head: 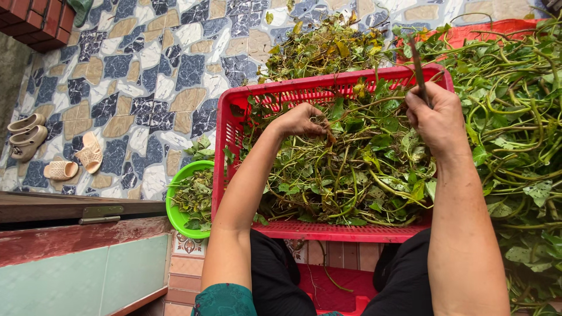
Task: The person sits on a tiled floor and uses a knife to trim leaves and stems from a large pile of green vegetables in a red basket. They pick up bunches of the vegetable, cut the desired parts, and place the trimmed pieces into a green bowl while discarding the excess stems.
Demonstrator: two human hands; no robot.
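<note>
A red plastic crate [328, 231] rests in front of my knees, filled with green leafy vines [357, 169]. My left hand [300, 120] is down among the vines near the crate's back left, fingers pinched on a thin stem. My right hand [436, 120] hovers over the crate's back right corner, closed around a dark stalk [418, 70] that sticks up and away from me.
A big pile of the same vines [515, 129] lies to the right on red sheeting. Discarded yellowed leaves [325, 50] are heaped behind the crate. A green bowl [175, 213] of picked leaves sits left of it. Sandals [76, 161] lie on the patterned tile floor; a wooden ledge [70, 208] is at lower left.
</note>
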